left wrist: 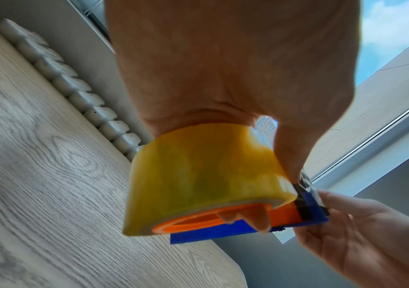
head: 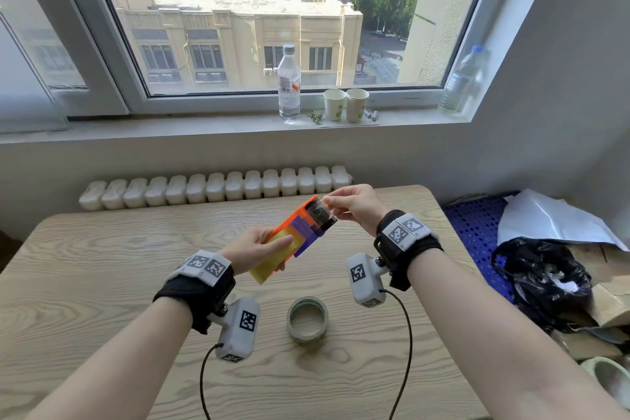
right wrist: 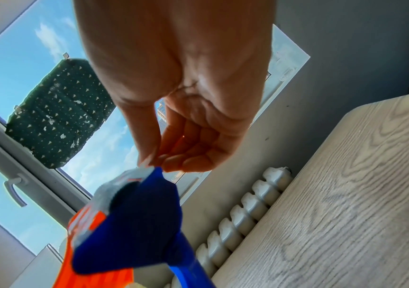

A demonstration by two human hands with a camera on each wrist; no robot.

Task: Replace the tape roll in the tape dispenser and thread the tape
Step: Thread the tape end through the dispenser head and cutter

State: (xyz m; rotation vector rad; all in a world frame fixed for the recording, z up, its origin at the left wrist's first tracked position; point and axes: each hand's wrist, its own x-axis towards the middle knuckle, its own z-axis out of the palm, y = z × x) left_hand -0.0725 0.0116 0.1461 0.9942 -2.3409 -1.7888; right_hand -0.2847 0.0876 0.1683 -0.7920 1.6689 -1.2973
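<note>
The right hand (head: 354, 206) pinches the loose, clear end of the tape (head: 328, 211) between thumb and fingertips, right at the front of the tape dispenser (head: 300, 232), where a black roller and cutter head sit. The left hand (head: 254, 251) wraps around the yellow tape roll (head: 272, 257) at the dispenser's rear, thumb laid across the roll's face and fingers curled under it, holding the whole orange-and-blue tool up in the air above the wooden table (head: 102, 283), tilted with its front end pointing away and to the right. The roll appears already seated on the orange hub, so the step in hand looks like threading: drawing the free end over the roller toward the cutter. The next move probably calls for keeping the strip flat and centred as it is pulled through, so it does not fold and stick to itself or to the fingers. Below the hands, a nearly used-up tape ring (head: 308, 318) lies flat on the table, well apart from the dispenser.
</note>
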